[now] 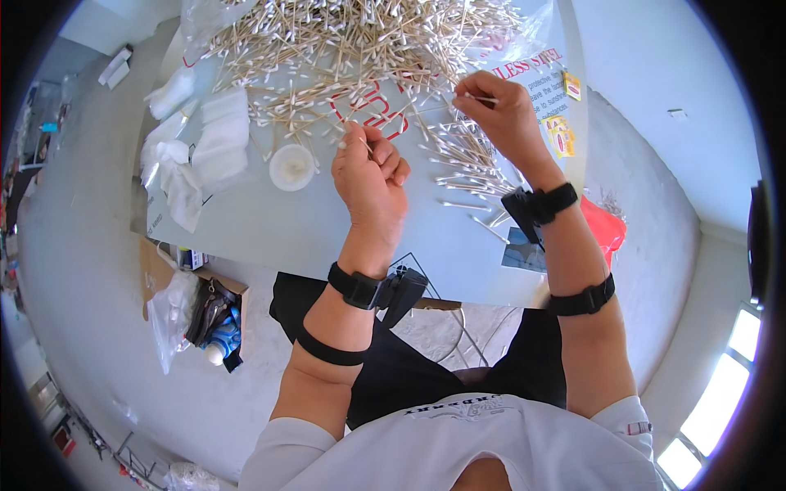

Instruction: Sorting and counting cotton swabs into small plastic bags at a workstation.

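Observation:
A large heap of wooden-stick cotton swabs (pixel 352 41) covers the far side of the table. Just short of it, my left hand (pixel 370 176) is closed, thumb against curled fingers, with a white swab tip showing at the fingertips. My right hand (pixel 509 119) pinches a cotton swab at the heap's right edge; how many sticks it holds is too small to tell. Below that hand lies a looser group of swabs (pixel 471 159), mostly lined up side by side. A small round white tub (pixel 292 167) stands left of my left hand.
Stacked clear plastic bags (pixel 221 135) and crumpled ones (pixel 178 184) lie at the table's left. Small yellow packets (pixel 560 137) sit near the right edge. An open cardboard box (pixel 237 286) of mixed items is on the floor at left; a red bag (pixel 602 229) is at right.

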Tool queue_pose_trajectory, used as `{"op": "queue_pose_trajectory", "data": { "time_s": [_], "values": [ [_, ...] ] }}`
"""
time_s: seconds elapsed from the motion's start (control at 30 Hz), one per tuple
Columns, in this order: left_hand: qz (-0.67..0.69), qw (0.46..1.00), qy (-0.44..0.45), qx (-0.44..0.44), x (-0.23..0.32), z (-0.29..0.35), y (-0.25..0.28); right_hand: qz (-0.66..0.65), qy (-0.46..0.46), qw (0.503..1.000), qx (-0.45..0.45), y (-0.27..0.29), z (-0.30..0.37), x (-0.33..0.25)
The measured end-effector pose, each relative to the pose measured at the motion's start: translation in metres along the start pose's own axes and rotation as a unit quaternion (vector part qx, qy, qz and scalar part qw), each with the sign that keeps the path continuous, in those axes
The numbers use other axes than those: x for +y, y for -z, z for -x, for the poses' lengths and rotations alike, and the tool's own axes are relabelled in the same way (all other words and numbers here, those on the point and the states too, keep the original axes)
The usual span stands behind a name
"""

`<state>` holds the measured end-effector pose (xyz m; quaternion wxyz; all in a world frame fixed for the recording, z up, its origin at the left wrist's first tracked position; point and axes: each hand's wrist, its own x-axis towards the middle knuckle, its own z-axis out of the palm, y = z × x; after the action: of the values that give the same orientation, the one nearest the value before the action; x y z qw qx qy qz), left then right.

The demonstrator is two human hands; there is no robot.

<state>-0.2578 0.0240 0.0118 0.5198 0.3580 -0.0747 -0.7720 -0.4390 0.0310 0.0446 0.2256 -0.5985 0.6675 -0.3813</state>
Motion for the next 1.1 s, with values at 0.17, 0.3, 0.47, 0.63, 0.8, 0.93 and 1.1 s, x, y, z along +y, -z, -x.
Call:
{"op": "queue_pose_trajectory", "data": {
  "time_s": [0.17,0.3,0.47,0.63,0.8,0.93,1.1],
  "values": [
    [0.000,1.000,0.002,0.014,-0.003,-0.002,-0.001,-0.059,-0.029,0.998,-0.002,0.013,0.029,0.010],
    [-0.003,1.000,0.001,0.014,-0.002,-0.003,0.001,0.100,-0.070,0.990,-0.075,0.030,0.036,-0.015],
    [0.003,1.000,0.003,0.006,0.000,-0.002,0.000,0.207,-0.043,0.974,-0.086,0.034,0.013,-0.021],
    [0.006,1.000,0.012,0.005,0.000,-0.003,0.001,0.256,0.091,0.960,0.074,0.000,-0.039,-0.011],
    [0.004,1.000,0.025,0.010,0.001,-0.003,0.000,0.334,-0.005,0.942,0.031,-0.037,-0.072,-0.011],
    [0.003,1.000,0.020,0.003,0.000,-0.003,-0.001,0.288,-0.010,0.955,0.077,-0.030,-0.083,0.002],
    [0.002,1.000,0.018,0.002,-0.001,-0.003,0.000,0.012,-0.080,0.997,-0.009,0.010,-0.065,0.000]
  ]
}}
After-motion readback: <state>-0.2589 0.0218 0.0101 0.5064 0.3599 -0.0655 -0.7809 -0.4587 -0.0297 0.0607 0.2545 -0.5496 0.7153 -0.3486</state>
